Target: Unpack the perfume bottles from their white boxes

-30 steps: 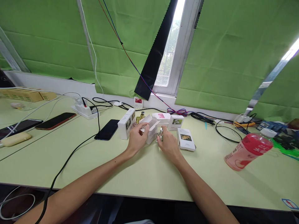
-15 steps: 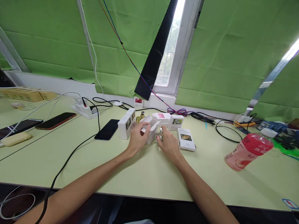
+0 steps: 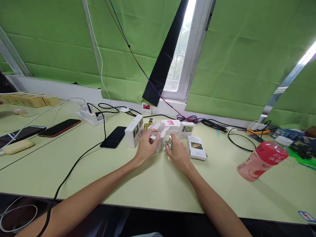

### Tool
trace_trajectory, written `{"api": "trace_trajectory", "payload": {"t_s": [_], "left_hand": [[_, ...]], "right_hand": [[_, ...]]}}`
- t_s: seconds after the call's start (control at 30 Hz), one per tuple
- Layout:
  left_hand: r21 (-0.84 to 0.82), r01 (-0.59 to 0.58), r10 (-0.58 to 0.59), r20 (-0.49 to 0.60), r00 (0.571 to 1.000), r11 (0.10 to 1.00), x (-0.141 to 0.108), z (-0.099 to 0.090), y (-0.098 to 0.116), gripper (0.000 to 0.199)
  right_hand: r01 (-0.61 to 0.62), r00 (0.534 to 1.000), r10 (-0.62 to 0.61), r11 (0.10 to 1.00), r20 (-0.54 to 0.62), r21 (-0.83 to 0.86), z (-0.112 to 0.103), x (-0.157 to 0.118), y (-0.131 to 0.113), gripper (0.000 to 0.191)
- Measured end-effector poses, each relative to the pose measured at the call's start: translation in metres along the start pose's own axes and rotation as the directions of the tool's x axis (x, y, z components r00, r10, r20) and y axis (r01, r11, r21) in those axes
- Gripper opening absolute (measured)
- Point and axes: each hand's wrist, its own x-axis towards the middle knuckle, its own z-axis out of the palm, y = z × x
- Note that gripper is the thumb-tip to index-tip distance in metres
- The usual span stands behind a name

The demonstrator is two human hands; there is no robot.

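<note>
My left hand [image 3: 145, 146] is closed on a small open white box [image 3: 161, 141], whose flaps stand up. Just right of it, my right hand [image 3: 179, 151] grips a small shiny metallic bottle [image 3: 170, 143] close to the tabletop. Two gold-coloured small bottles [image 3: 146, 126] stand behind my left fingers. To the left of my left hand, white boxes with a dark picture [image 3: 133, 132] stand upright. Beyond my hands are a white box with a pink label [image 3: 170, 123] and one with a greenish picture [image 3: 186, 129]. Another white box [image 3: 197, 147] lies flat right of my right hand.
A black phone [image 3: 114, 137] lies at the left, crossed nearby by a black cable [image 3: 74, 164]. Farther left are a red-edged phone [image 3: 59, 127] and a power strip [image 3: 90, 117]. A pink drink bottle [image 3: 263, 160] stands tilted-looking at the right. Cables run along the wall.
The fingers of my left hand have shifted slightly on the open box. My right hand and the metallic bottle have hardly moved. Something dark has appeared at the far left edge.
</note>
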Motion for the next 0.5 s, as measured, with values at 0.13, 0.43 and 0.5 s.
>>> {"api": "trace_trajectory", "payload": {"t_s": [0.13, 0.43, 0.5], "left_hand": [[-0.026, 0.058, -0.057, 0.037, 0.998, 0.998, -0.002, -0.0011, 0.0036, 0.037], [-0.168, 0.167, -0.149, 0.117, 0.982, 0.971, -0.0041, 0.0005, 0.0074, 0.035], [-0.21, 0.184, -0.157, 0.141, 0.978, 0.96, -0.0037, 0.0013, 0.0072, 0.035]], "right_hand": [[-0.002, 1.0, 0.002, 1.0, 0.001, -0.001, -0.0002, -0.0002, -0.0002, 0.024], [-0.021, 1.0, 0.021, 0.999, -0.01, -0.034, 0.002, -0.0003, -0.0014, 0.023], [-0.024, 1.0, 0.024, 0.999, -0.01, -0.037, 0.0017, -0.0005, -0.002, 0.025]]}}
